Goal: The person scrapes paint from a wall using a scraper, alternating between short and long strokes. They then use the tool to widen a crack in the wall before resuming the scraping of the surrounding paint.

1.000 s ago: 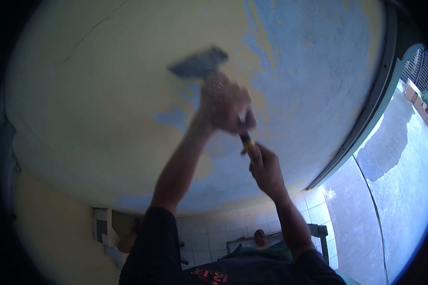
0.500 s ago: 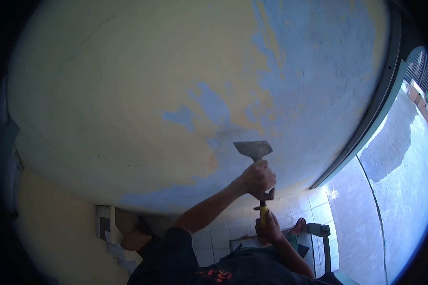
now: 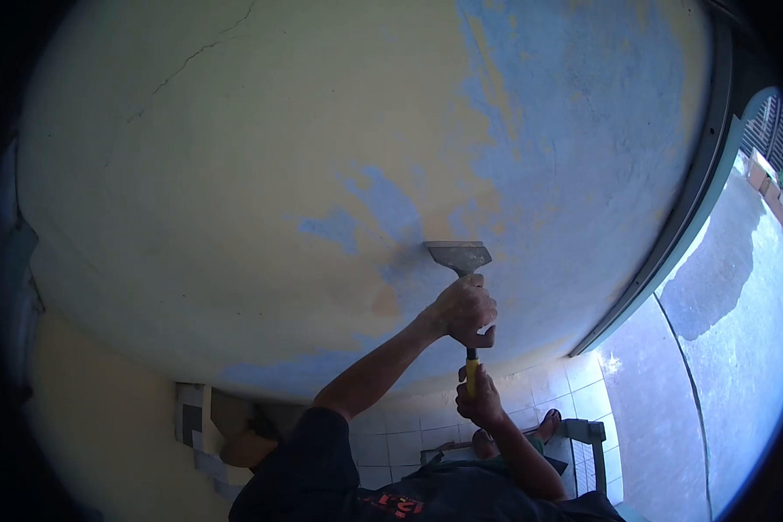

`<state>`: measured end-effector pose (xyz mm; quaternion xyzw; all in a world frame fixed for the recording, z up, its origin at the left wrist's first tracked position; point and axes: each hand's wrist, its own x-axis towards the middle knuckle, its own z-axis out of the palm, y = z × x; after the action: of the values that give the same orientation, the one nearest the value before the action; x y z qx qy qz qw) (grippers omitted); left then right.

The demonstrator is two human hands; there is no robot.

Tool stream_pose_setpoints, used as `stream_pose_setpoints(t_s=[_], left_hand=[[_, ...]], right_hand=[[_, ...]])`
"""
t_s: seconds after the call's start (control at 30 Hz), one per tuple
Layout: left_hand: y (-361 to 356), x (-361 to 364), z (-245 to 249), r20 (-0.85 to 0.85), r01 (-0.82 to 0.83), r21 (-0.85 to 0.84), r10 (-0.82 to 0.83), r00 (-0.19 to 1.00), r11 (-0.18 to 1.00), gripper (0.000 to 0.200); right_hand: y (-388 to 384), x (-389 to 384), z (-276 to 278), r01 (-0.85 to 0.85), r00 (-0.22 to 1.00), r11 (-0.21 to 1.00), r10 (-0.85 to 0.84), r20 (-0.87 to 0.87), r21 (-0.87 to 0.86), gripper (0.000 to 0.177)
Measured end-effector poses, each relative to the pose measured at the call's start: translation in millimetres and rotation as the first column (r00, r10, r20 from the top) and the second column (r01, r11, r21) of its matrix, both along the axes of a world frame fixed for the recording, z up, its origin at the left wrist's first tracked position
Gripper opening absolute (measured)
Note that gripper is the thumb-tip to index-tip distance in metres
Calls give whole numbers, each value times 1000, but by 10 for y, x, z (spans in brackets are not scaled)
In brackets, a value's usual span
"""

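Note:
A long-handled scraper (image 3: 458, 255) has its wide metal blade at the wall (image 3: 235, 217), where pale yellow paint meets exposed blue patches. My left hand (image 3: 464, 311) is wrapped round the shaft just below the blade. Lower down, my right hand (image 3: 480, 396) grips the yellow handle (image 3: 472, 374). Whether the blade edge touches the wall is hard to tell.
A dark frame (image 3: 670, 248) curves along the wall's right edge, with concrete ground (image 3: 731, 348) beyond. Below are floor tiles (image 3: 404, 448), my feet in sandals and a metal-framed stand (image 3: 587, 431). A brown rounded object (image 3: 248, 448) is at lower left.
Both hands and the scraper have moved up slightly along the wall and a little to the left. Both grips stay closed on the tool.

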<state>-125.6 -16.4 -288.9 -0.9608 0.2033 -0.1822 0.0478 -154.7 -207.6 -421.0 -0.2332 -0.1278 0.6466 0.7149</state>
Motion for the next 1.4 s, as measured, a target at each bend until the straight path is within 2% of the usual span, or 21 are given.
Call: stream_pose_setpoints(t_s=[0.17, 0.23, 0.27, 0.33, 0.4, 0.5, 0.57, 0.6, 0.63, 0.67, 0.73, 0.8, 0.9, 0.93, 0.97, 1.0, 1.03, 1.07, 1.13, 1.2, 1.4], left_hand=[[27, -1, 62, -5, 34, -20, -34, 999, 999, 23], [46, 47, 278, 70, 46, 27, -47, 996, 999, 24], [58, 99, 395, 73, 42, 23, -43, 996, 999, 24], [59, 194, 579, 178, 38, 57, -47, 983, 998, 26], [47, 220, 640, 207, 45, 64, -58, 977, 997, 26], [-33, 220, 841, 198, 37, 38, -44, 979, 999, 25], [38, 314, 1167, 321, 40, 113, -74, 944, 993, 29], [83, 397, 1346, 389, 42, 144, -95, 916, 989, 28], [125, 474, 1553, 456, 37, 178, -116, 882, 983, 27], [109, 504, 1769, 475, 13, 205, -111, 873, 979, 26], [52, 560, 2148, 501, -27, 228, -93, 860, 973, 26], [-9, 584, 2371, 435, -57, 231, -50, 899, 971, 22], [-273, 443, 2254, 476, -38, 254, -91, 875, 966, 23], [-365, 346, 2090, 535, 20, 235, -147, 832, 972, 25], [-397, 286, 1830, 479, 36, 204, -132, 868, 978, 25], [-421, 220, 1597, 417, 60, 168, -126, 900, 984, 26], [-429, 186, 1321, 372, 40, 107, -77, 925, 993, 25], [-427, 149, 1144, 300, 12, 55, -28, 954, 998, 32], [-343, 159, 827, 284, 28, -16, -22, 959, 999, 28], [-301, 160, 734, 244, 7, -108, 19, 970, 994, 25], [-223, 177, 846, 276, -1, -71, 21, 961, 997, 20]], right_hand=[[93, -37, -106, 27, 999, 999, -28, 35, 20, 52], [158, 63, 55, 109, 979, 994, -109, 171, 5, 52], [189, 166, 209, 176, 942, 984, -155, 297, -42, 54], [182, 353, 406, 222, 899, 975, -192, 393, -31, 55], [102, 447, 553, 200, 876, 980, -178, 447, -2, 55], [29, 465, 796, 231, 857, 971, -170, 486, -68, 57], [188, 587, 991, 342, 606, 928, -335, 721, 144, 56], [263, 676, 1158, 375, 578, 912, -369, 728, 165, 58], [217, 775, 1503, 288, 743, 953, -286, 605, 96, 60], [244, 853, 1695, 307, 702, 942, -321, 635, 137, 61], [263, 973, 1968, 267, 747, 945, -326, 580, 187, 59], [232, 973, 2177, 242, 781, 941, -334, 527, 238, 57], [2, 952, 1978, 223, 736, 952, -304, 605, 208, 51], [-56, 850, 1787, 356, 442, 869, -480, 758, 343, 55], [-192, 789, 1541, 298, 727, 948, -303, 617, 115, 57], [-291, 710, 1361, 230, 729, 966, -251, 637, 118, 58], [-360, 624, 1131, 179, 791, 978, -207, 576, 107, 58], [-390, 464, 1107, 238, 819, 971, -217, 531, 30, 57], [-425, 362, 1051, 205, 896, 973, -145, 419, -102, 56], [-403, 384, 1015, 204, 888, 972, -133, 440, -117, 56], [-240, 412, 984, 279, 791, 956, -178, 586, -87, 53]])
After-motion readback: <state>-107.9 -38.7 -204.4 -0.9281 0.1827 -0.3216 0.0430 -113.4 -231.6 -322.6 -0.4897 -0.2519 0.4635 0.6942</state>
